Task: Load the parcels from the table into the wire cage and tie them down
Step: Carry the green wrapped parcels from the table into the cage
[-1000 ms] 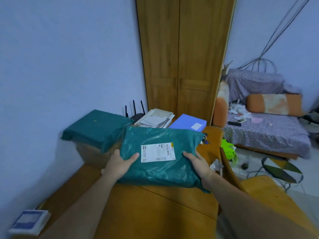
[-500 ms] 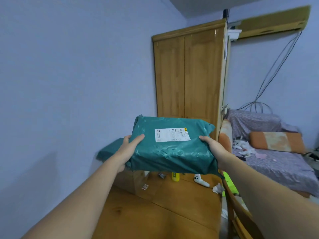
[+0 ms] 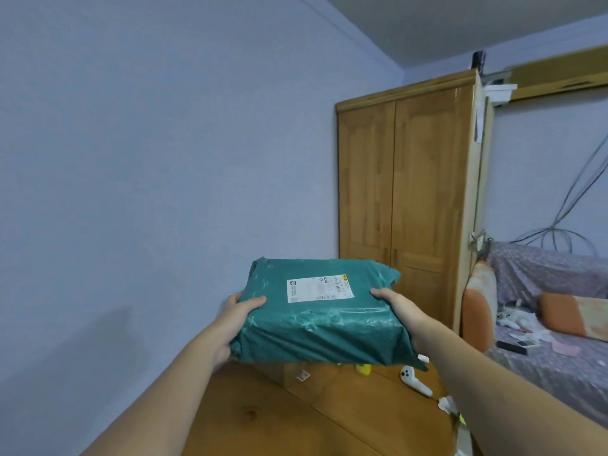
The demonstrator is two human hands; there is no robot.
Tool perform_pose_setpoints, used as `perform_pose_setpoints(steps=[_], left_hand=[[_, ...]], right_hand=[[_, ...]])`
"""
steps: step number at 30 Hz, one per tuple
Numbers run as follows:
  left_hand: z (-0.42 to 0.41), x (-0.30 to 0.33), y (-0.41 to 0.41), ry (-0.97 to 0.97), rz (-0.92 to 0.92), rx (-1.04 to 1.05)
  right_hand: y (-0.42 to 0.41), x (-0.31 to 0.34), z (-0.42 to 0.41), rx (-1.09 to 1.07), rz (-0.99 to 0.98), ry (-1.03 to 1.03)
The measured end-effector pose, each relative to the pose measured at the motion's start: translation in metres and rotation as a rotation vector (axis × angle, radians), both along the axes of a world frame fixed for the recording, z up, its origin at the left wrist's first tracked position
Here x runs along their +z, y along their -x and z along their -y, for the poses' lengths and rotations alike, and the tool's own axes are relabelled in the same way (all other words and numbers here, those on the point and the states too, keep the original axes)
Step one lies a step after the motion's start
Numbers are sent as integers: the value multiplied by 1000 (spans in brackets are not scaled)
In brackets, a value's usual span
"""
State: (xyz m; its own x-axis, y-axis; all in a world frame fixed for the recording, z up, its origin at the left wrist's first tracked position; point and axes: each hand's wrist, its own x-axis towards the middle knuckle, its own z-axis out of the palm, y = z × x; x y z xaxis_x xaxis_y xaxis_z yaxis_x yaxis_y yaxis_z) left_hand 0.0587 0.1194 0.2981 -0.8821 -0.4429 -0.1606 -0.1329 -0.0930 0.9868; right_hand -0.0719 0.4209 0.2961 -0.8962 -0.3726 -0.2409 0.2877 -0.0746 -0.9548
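The left hand [image 3: 237,319] grips the near-left corner of the teal plastic-wrapped parcel with a white shipping label [image 3: 324,311], its thumb on top and its fingers [image 3: 219,352] curled out of sight underneath, so they are clamped on the wrapping rather than on anything stiff. The parcel hangs in the air above the wooden counter [image 3: 296,419], roughly level, with its loose film bunched along the near edge. That slack, glossy film is the main risk: the contents could slide inside it, or the wrap could slip through the grip if the parcel tilts. Below it on the counter lie a small yellow object [image 3: 363,369] and a white handheld controller [image 3: 414,380], which a dropped parcel would likely strike. The right hand [image 3: 399,307] clamps the right edge the same way, thumb over the top and fingers hidden below. The wire cage is nowhere in view, so the carry calls for a turn made partly blind, and the tall wooden wardrobe [image 3: 408,205] and the sofa with a purple patterned cover [image 3: 543,324] stand near enough on the right to be knocked.
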Motion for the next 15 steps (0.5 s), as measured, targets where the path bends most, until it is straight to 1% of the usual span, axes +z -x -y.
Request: perform_pose_setpoints(steps=[4,9,15], left_hand=[[1,-24,-28,-19,16,69],[8,-58,-73,-25,9,206],[43,-64,-144,32,1,329]], right_hand=[[-8,-16,10,55,4,5],[-36,-38,33,152,-1,-20],[-74,-44,85,304,-25,-27]])
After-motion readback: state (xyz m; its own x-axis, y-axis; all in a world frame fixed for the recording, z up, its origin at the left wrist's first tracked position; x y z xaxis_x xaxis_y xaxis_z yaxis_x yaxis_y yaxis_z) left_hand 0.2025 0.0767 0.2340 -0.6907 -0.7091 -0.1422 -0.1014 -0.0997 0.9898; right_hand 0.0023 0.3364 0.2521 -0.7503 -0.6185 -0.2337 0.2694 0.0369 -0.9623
